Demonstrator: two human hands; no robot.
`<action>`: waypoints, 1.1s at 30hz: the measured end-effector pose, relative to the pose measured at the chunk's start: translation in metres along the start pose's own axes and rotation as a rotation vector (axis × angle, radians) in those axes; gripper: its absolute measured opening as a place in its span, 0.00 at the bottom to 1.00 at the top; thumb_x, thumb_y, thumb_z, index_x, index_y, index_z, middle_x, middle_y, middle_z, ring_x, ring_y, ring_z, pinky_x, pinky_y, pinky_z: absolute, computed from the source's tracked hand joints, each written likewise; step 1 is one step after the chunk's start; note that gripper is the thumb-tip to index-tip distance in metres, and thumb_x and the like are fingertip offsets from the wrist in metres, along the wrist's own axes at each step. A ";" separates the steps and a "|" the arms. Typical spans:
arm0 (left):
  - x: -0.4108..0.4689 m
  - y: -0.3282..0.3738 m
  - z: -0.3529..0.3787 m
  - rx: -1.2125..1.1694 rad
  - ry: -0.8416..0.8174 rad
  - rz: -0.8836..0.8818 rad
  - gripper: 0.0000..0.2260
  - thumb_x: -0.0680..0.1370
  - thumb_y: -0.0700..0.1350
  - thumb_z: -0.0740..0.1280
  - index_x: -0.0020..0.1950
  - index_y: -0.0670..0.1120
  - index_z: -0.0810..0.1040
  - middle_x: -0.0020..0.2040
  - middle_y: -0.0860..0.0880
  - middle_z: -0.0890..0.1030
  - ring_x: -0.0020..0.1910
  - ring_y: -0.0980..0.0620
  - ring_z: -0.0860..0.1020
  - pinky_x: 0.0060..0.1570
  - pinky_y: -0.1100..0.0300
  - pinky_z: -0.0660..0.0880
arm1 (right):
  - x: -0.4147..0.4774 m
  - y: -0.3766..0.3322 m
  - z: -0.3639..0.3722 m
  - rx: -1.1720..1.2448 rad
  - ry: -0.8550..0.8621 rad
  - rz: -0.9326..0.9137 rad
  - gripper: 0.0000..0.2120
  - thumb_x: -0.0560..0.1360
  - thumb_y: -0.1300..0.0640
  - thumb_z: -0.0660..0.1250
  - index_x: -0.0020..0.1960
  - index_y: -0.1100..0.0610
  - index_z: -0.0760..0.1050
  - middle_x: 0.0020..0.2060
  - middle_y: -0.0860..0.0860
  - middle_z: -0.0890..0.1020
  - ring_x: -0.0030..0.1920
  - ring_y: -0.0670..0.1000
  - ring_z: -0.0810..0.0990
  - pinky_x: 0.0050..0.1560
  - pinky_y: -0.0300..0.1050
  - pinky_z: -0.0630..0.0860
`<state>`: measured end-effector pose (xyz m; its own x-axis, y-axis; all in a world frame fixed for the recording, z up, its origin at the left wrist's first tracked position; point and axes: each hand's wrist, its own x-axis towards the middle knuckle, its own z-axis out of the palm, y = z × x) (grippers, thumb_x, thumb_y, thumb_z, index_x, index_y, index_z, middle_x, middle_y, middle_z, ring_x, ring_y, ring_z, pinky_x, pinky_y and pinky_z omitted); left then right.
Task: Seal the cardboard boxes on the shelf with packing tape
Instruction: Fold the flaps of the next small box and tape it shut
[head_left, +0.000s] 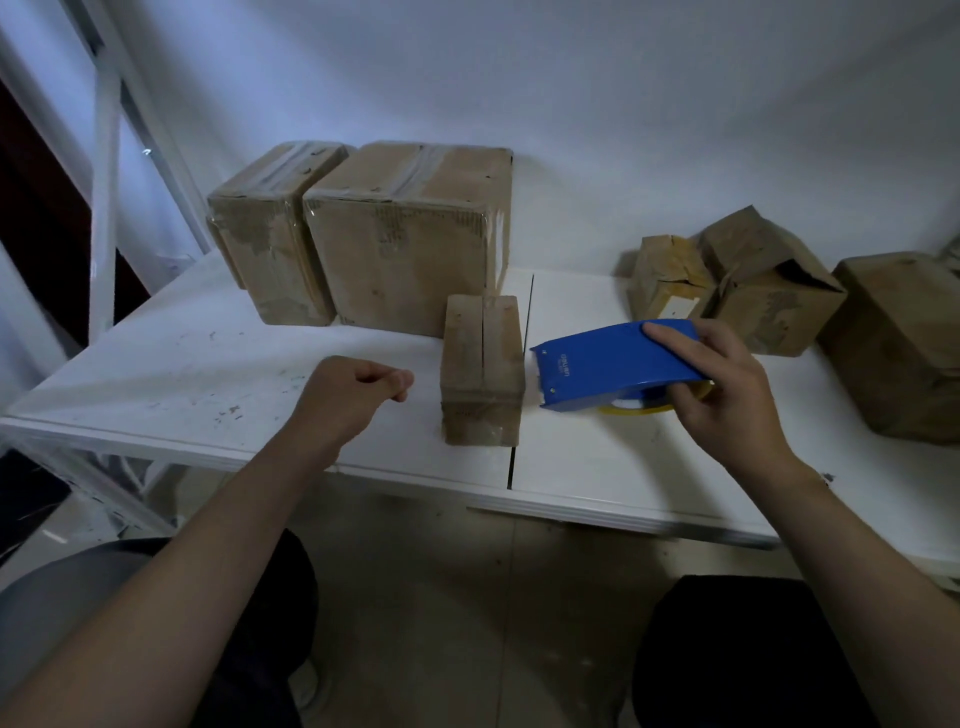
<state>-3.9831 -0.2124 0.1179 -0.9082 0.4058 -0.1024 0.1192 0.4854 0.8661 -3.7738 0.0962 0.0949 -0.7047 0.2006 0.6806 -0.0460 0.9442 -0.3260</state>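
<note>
Knees: dark trousers (727, 649) at the bottom edge, nearest of all, above a pale floor.
Left hand: the left hand (353, 395) hovers over the near part of the shelf, left of the small box and apart from it. Its fingers (400, 379) are curled in, thumb against forefinger, with nothing seen in them.
Right hand: the right hand (727, 395) grips the tape dispenser, fingers over its top and thumb underneath by the roll.
Tape dispenser: the blue tape dispenser (613, 364) is held low over the shelf. Its front end is just beside the small box's right side; whether they touch cannot be told. A yellow tape roll (649, 409) shows under it.
Small box: the small box (482, 369) stands by the shelf's near edge, just left of a dark gap (523, 338) between shelf panels. A slit runs down the middle of its top.
Shelf: the white shelf (208, 364) is scuffed with dark marks.
Taped boxes: two larger boxes, the left box (275, 228) and the wide box (410, 234), stand side by side far left against the wall, with clear tape over their tops.
Crumpled boxes: three crumpled boxes (763, 280) sit far right.
</note>
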 end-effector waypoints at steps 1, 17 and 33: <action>0.002 -0.003 -0.003 0.004 0.014 0.005 0.09 0.78 0.51 0.70 0.41 0.48 0.84 0.42 0.61 0.82 0.43 0.61 0.77 0.52 0.54 0.73 | 0.000 0.002 -0.003 0.001 0.013 0.013 0.32 0.70 0.76 0.70 0.71 0.55 0.74 0.60 0.59 0.74 0.58 0.50 0.72 0.60 0.28 0.65; 0.016 -0.025 0.015 0.023 0.020 0.064 0.08 0.78 0.53 0.71 0.40 0.53 0.83 0.41 0.61 0.82 0.40 0.61 0.78 0.42 0.60 0.73 | -0.007 0.013 0.005 -0.047 -0.016 0.020 0.33 0.70 0.76 0.71 0.71 0.53 0.74 0.64 0.60 0.72 0.61 0.58 0.74 0.59 0.49 0.78; 0.029 -0.040 0.055 0.041 0.103 0.158 0.11 0.81 0.52 0.66 0.55 0.47 0.83 0.48 0.56 0.83 0.46 0.61 0.78 0.47 0.65 0.74 | -0.009 0.008 0.029 -0.185 -0.055 0.025 0.33 0.71 0.71 0.69 0.72 0.50 0.73 0.63 0.63 0.72 0.54 0.65 0.76 0.49 0.60 0.80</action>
<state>-3.9919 -0.1772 0.0531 -0.9131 0.3987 0.0858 0.2780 0.4544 0.8463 -3.7885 0.0942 0.0666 -0.7421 0.2145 0.6350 0.0993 0.9721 -0.2124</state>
